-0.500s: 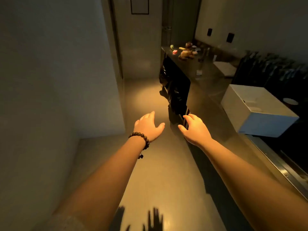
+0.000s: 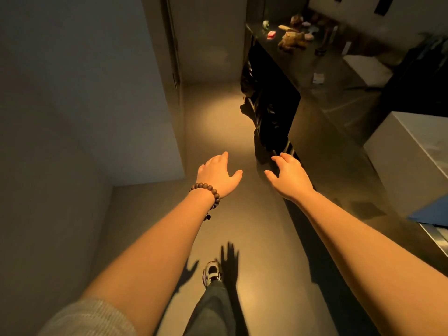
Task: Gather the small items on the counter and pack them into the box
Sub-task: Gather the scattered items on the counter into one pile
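Note:
Several small items lie at the far end of the dark counter (image 2: 339,103): a brown plush toy (image 2: 292,40), a pink piece (image 2: 271,34) and a small pale card (image 2: 318,78) nearer to me. A white box (image 2: 409,154) stands on the counter at the right edge of the view. My left hand (image 2: 218,174), with a bead bracelet on its wrist, and my right hand (image 2: 289,174) are stretched forward over the floor, fingers relaxed, holding nothing. Both are far short of the items.
A narrow floor passage (image 2: 213,122) runs ahead between a pale wall (image 2: 84,93) on the left and the counter on the right. Dark shelving (image 2: 269,98) sits under the counter. A flat white object (image 2: 366,69) lies further along it. My shoe (image 2: 212,272) is below.
The view has moved forward and tilted down, so my leg and shoe now show. The box has slid toward the right edge. Both hands stay spread and hold nothing.

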